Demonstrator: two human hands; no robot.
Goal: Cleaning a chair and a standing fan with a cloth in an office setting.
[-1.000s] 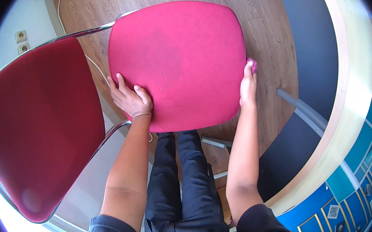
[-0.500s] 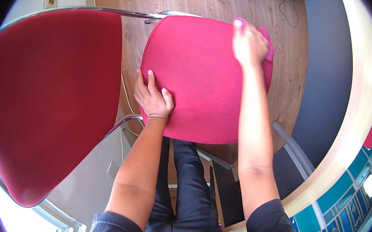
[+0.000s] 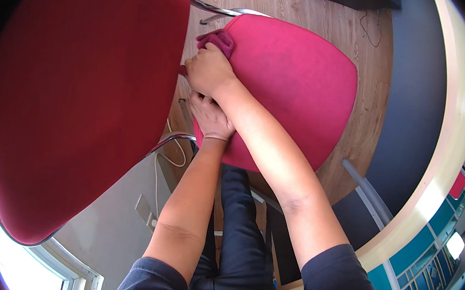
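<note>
The right hand (image 3: 210, 71) has its fingers closed around a purple cloth (image 3: 220, 40) at the pink-red seat's (image 3: 299, 90) backrest-side edge — the left hand (image 3: 212, 119) rests there too, fingers loosely spread, partly hidden. Faint dark patches show; how much is wiped, I cannot tell.

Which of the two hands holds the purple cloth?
The right hand, the upper one in the picture: it holds the bunched purple cloth, while the left hand, just below, rests on the pink seat, showing no cloth.
</note>
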